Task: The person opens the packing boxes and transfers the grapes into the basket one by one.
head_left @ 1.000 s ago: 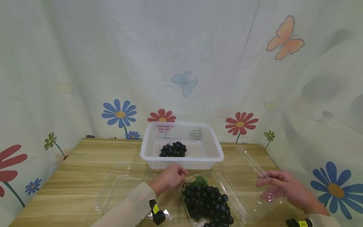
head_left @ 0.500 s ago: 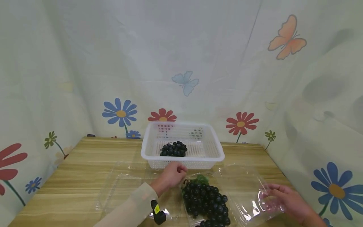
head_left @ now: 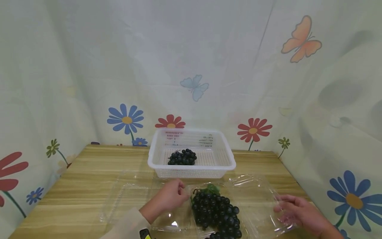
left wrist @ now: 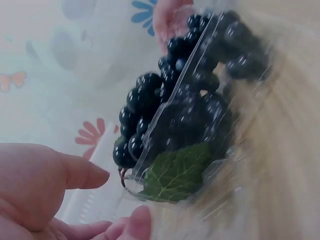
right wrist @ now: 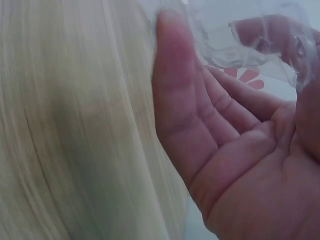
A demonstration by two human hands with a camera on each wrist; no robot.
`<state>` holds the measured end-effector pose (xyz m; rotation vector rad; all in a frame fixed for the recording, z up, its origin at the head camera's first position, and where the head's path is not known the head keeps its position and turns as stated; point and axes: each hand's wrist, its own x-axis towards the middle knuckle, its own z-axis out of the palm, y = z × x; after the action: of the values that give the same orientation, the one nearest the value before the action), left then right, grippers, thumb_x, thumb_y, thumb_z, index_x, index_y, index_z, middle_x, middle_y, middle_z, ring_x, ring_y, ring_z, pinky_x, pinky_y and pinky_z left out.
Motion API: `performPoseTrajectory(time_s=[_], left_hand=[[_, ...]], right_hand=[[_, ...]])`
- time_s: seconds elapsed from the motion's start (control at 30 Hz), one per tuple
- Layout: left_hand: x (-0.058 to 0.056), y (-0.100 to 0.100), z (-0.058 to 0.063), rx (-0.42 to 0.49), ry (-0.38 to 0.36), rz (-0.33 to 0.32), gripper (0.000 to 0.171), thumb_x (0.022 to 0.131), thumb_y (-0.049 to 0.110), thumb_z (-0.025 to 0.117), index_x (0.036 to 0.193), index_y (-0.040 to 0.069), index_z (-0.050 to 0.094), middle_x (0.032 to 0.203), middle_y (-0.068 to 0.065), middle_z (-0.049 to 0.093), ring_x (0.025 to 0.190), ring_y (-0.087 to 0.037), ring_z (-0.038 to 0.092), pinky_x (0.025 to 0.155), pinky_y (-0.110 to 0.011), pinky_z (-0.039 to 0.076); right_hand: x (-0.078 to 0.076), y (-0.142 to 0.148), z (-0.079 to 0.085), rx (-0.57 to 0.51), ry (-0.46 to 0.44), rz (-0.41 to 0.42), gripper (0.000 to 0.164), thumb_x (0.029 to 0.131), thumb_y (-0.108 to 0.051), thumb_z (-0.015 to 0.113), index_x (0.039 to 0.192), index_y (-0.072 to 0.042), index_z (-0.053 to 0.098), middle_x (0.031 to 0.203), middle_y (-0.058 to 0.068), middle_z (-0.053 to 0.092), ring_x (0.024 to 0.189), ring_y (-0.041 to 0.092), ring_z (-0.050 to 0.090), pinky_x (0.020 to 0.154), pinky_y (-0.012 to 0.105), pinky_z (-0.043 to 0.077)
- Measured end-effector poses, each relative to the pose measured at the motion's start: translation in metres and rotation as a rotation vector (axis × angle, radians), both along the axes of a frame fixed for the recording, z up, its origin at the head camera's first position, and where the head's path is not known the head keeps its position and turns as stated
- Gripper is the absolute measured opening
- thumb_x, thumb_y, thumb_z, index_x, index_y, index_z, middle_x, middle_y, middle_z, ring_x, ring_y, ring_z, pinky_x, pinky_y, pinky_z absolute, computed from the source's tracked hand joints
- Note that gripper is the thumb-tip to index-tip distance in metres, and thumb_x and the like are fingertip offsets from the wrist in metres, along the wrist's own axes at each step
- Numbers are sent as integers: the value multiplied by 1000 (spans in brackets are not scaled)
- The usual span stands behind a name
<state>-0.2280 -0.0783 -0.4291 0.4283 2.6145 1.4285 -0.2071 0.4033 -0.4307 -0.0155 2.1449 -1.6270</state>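
Observation:
A large bunch of dark grapes (head_left: 216, 210) with a green leaf (left wrist: 177, 172) lies in the base of a clear plastic clamshell box. Some grapes reach past its near end. My right hand (head_left: 301, 212) holds the outer edge of the box's clear lid (head_left: 253, 196), which is swung out to the right; in the right wrist view the lid edge (right wrist: 240, 57) passes between thumb and fingers. Beside the box's left edge is my left hand (head_left: 170, 196). Its thumb and fingers stand apart in the left wrist view, with nothing held between them.
Behind the box stands a white perforated basket (head_left: 191, 167) with a smaller bunch of dark grapes (head_left: 182, 157) inside. Another clear plastic container (head_left: 126, 189) lies at the left, partly behind the left arm. A patterned curtain (head_left: 191, 59) closes off the back and sides of the wooden table (head_left: 74, 186).
My right hand has lowered and brought the lid from steeply raised to nearly flat on the right. The left hand has drawn slightly left and down from the box's edge.

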Motion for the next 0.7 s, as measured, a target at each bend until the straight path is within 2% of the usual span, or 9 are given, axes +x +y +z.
performPoseTrajectory(time_s=[0.1,0.2,0.3,0.4,0.47,0.63,0.7], left_hand=[[17,-3,0,59,-138,-63,37,94,22,72,114,-5,57,75,-7,64,62,-18,63,57,-30,50],[31,-2,-3,133,-290,-127,33,97,26,71,110,-1,57,68,-7,66,59,-19,66,59,-31,54],[42,2,-8,192,-386,-164,29,97,25,71,106,3,54,68,-7,66,60,-19,68,65,-32,57],[48,8,-14,239,-390,-172,28,96,18,72,104,2,50,71,-8,66,60,-17,68,66,-31,57],[48,11,-16,257,-386,-162,28,95,14,72,104,3,48,73,-7,66,60,-16,68,66,-30,54],[41,17,-19,259,-306,-144,28,94,6,70,108,2,46,71,-8,68,60,-20,68,67,-28,52],[38,20,-18,258,-266,-137,28,93,2,69,109,1,46,69,-9,68,59,-21,68,64,-29,54]], right_hand=[[0,-3,1,98,43,-27,56,107,-30,53,145,10,44,108,7,73,86,26,71,77,39,64],[0,-8,1,196,84,-67,58,105,-29,59,142,13,46,103,7,74,80,25,70,72,39,63],[0,-11,0,246,127,-77,54,102,-25,63,137,14,51,96,9,72,74,24,68,66,39,62],[0,-13,-2,271,170,-69,50,101,-23,65,133,14,55,90,10,69,69,23,68,61,39,62],[1,-14,-2,299,182,-76,48,101,-23,66,131,13,57,87,9,68,69,23,68,60,39,61],[-3,-17,-4,399,196,-113,36,99,-20,68,122,8,65,85,6,68,72,22,66,61,36,61],[-4,-18,-6,458,199,-127,29,98,-19,69,116,5,68,82,4,67,72,20,64,61,34,58]])
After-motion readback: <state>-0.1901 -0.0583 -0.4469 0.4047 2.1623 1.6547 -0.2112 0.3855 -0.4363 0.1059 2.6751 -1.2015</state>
